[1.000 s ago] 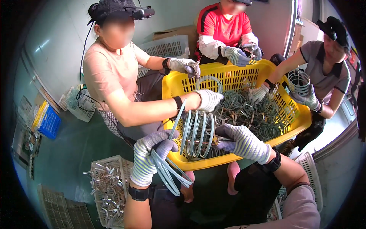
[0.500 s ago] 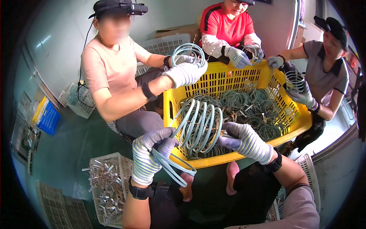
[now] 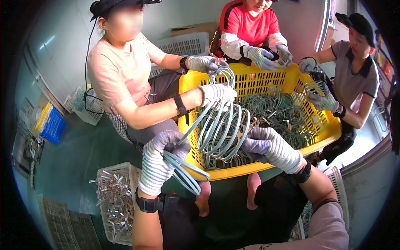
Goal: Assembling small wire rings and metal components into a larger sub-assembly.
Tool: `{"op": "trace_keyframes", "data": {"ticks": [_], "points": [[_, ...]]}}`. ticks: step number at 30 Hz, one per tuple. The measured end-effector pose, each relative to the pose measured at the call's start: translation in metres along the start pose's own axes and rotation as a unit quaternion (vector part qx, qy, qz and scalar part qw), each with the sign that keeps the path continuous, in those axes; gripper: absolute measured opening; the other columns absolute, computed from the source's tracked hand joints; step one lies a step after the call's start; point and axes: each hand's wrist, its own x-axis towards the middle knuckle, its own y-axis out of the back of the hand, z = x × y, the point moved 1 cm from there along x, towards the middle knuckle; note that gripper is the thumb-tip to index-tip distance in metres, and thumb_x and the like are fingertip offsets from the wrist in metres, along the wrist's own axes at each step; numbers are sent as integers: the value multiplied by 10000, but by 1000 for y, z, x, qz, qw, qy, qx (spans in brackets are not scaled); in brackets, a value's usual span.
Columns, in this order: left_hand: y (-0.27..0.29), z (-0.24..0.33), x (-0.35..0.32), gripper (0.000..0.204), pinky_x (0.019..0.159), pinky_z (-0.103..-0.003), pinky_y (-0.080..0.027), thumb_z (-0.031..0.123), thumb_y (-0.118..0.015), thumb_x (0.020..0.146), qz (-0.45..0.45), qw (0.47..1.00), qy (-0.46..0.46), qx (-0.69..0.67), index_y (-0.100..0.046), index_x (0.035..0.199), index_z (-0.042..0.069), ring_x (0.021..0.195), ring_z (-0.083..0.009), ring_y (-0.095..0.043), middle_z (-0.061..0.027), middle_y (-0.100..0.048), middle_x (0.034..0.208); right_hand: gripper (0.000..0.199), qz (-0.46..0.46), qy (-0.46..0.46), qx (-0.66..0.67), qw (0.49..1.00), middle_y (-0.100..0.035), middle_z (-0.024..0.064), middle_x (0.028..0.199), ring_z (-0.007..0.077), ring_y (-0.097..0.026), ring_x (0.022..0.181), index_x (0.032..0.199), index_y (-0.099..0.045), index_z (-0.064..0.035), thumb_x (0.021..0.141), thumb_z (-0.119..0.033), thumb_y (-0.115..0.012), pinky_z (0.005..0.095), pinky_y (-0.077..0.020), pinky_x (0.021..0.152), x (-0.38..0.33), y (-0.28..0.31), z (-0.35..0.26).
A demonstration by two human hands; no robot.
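My left hand [image 3: 160,160], in a striped work glove, grips a bundle of pale green coiled cable [image 3: 185,173] by its lower end. The coil stretches up and right into wide loops [image 3: 223,125] over the near rim of a yellow crate [image 3: 246,171]. My right hand [image 3: 266,146], gloved too, holds the right side of those loops above the crate. A person in a pink shirt on the left has one gloved hand [image 3: 216,93] on the top of the same coil. The crate is full of tangled green cable rings [image 3: 283,114].
Three other people sit around the crate, all in gloves, each handling coils: pink shirt at left, red shirt [image 3: 248,25] at the back, grey shirt [image 3: 354,75] at right. A white basket of metal parts [image 3: 114,196] stands on the green floor at lower left. A blue box [image 3: 52,125] lies at far left.
The person in pink lowered a hand from high above the crate onto the top of my coil. My hands stayed in place, the loops spread taller and wider.
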Motion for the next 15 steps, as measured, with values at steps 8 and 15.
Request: {"op": "trace_keyframes", "data": {"ticks": [8,15], "points": [[0,22,3,250,626,-248,-485,23,-691,766,-23,984,-102,143,-674,1007,89,666,-106,-624,-26,-698,857,222,-5,0,-13,1000,-500,-40,610,15,-387,475,879,-607,-71,916,-289,-585,173,-272,433,1,4,5],[-5,23,3,326,590,-213,-449,100,-688,805,-75,982,-104,136,-638,1125,63,632,-70,-565,-35,-695,944,263,-1,6,-9,1000,-498,-33,593,17,-378,455,844,-601,-79,924,-327,-565,178,-269,422,4,8,10]]}}
